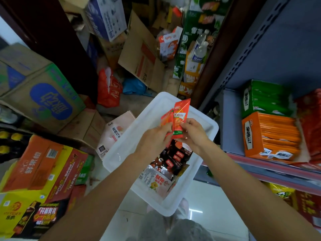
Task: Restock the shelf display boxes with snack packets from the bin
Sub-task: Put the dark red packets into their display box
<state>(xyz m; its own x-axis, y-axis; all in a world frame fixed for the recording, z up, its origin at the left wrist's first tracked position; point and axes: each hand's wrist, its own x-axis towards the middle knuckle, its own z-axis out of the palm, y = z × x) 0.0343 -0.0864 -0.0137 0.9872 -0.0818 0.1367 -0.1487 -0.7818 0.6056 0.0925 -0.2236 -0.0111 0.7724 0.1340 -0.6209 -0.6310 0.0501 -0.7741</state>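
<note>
Head view showed both hands raised over a white bin that sat on the floor just beside the shelf unit; the right hand pinched an orange snack packet between thumb and fingers, the packet standing roughly upright above the bin; the left hand had its fingers curled against a second orange packet just behind and left of the first, apparently gripping it, though the fingertips were partly hidden by the packets; more packets lay beneath the hands in the bin, among them dark wrapped ones and a pale packet with a yellow flower print, so the stock in the bin was far from used up; on the shelf to the right an orange display box looked packed nearly to its front edge with orange packets on edge, and behind it a green display box likewise looked well filled; a red box at the frame's edge was too cropped to judge; I judged the task to be in mid-course, with the held packets not yet placed and the matching orange box the likely home for them, though room there seemed scarce; cardboard cartons crowded the floor to the left, well apart from the work.
</note>
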